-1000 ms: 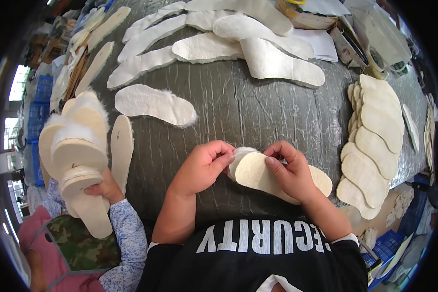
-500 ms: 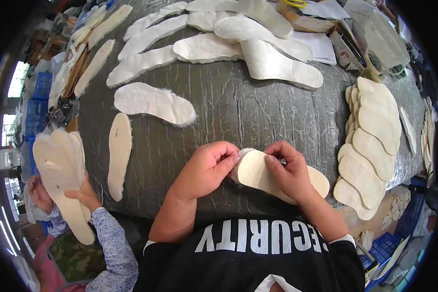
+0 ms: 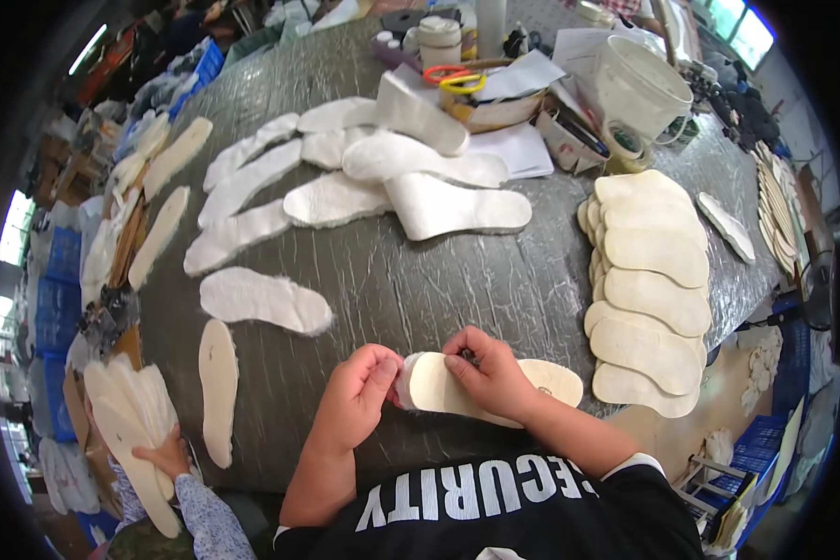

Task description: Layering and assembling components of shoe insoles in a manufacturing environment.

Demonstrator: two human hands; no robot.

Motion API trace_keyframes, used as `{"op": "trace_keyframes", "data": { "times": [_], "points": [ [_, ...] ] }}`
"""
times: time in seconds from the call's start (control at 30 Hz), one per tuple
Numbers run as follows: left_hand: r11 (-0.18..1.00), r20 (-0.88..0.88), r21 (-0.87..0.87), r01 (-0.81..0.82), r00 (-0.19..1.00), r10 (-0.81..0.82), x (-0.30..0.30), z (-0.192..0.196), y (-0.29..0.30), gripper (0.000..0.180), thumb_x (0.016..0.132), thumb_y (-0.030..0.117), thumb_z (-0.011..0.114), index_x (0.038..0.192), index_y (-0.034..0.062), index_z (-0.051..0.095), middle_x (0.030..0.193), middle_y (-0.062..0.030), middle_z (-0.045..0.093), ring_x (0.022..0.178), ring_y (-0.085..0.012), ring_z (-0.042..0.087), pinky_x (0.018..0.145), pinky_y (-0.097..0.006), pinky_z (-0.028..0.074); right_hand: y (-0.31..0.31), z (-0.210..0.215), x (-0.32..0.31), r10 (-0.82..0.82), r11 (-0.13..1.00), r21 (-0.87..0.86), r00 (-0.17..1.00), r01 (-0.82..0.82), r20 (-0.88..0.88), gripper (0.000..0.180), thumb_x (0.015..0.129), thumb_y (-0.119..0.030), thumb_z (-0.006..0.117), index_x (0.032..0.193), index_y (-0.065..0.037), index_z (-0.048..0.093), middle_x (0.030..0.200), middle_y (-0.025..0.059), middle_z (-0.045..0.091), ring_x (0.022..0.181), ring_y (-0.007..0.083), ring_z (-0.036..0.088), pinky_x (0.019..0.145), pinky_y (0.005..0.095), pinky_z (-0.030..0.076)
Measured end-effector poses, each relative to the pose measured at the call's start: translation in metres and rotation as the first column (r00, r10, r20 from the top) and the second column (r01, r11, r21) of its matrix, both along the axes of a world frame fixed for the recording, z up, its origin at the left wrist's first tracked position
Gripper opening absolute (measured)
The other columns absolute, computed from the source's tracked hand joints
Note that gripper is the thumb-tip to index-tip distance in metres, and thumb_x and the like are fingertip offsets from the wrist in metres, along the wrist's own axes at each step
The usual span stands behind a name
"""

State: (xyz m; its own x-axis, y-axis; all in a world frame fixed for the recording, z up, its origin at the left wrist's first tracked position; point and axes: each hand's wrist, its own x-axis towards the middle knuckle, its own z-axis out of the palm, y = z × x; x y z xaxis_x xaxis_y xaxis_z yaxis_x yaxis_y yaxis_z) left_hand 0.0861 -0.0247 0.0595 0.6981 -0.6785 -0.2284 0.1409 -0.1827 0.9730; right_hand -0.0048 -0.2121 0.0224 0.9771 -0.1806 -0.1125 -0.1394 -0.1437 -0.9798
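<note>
Insole middle: the cream insole (image 3: 495, 387) is covered by the right hand (image 3: 490, 373).
Fleece end: hidden behind the left hand (image 3: 359, 392).
Co-worker: body cut off by the lower edge.

White round tub (image 3: 637, 86) w/ small jars (image 3: 436, 37) at table's far edge

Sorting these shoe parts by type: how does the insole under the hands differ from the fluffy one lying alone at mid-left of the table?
The held insole is smooth and cream-tan; the fluffy insole is white with fuzzy, frayed edges. The held insole is pressed at its end by the left hand and right hand, with a white tuft at that end; the fluffy insole lies flat and untouched. Both are foot-shaped and lie on the grey table.
</note>
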Motion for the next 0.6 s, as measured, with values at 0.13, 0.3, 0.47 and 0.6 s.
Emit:
{"op": "trace_keyframes", "data": {
  "times": [0.13,0.3,0.47,0.6],
  "points": [
    [0.989,-0.214,-0.092,-0.119,0.972,0.097,-0.002,-0.002,-0.009,0.014,0.093,0.010,0.060,0.098,-0.0037,0.063,0.081,-0.0016,0.063,0.070,-0.0066,0.056,0.062,-0.023,0.047,-0.001,0.001,-0.002,-0.045,0.999,0.006,0.997,0.045,0.058,0.009,0.089,-0.005,0.061,0.095,-0.001,0.057,0.089,0.0071,0.062,0.085,0.0152,0.058,0.077,0.0290,0.047],
    [0.995,0.049,0.101,0.006,0.999,-0.011,0.006,-0.018,0.004,0.013,0.086,0.007,0.068,0.094,-0.0024,0.065,0.079,0.0000,0.064,0.071,-0.0041,0.056,0.063,-0.020,0.045,-0.012,0.007,-0.005,0.187,0.860,-0.495,0.979,-0.125,0.076,0.024,0.087,-0.028,0.063,0.098,-0.007,0.061,0.096,0.0133,0.064,0.093,0.0322,0.061,0.087,0.0411,0.043],
    [0.985,0.014,0.125,-0.120,0.993,0.119,0.013,-0.033,0.022,0.008,0.084,0.000,0.066,0.092,-0.0022,0.065,0.079,-0.0012,0.065,0.068,-0.0055,0.057,0.062,-0.021,0.047,-0.029,0.008,0.001,0.319,0.809,-0.408,0.898,-0.424,-0.303,0.030,0.090,-0.039,0.059,0.096,-0.011,0.064,0.088,0.0103,0.067,0.095,0.0307,0.062,0.085,0.0437,0.042],
    [0.867,0.306,0.487,-0.101,0.950,-0.062,0.043,-0.049,0.048,0.031,0.082,0.018,0.073,0.101,-0.0037,0.063,0.081,-0.0088,0.065,0.071,-0.0145,0.061,0.067,-0.029,0.049,-0.041,0.018,0.025,0.303,0.709,-0.607,0.932,-0.359,-0.197,0.035,0.088,-0.040,0.060,0.106,-0.010,0.063,0.106,0.0126,0.066,0.103,0.0314,0.061,0.090,0.0486,0.042]
  ]
}}
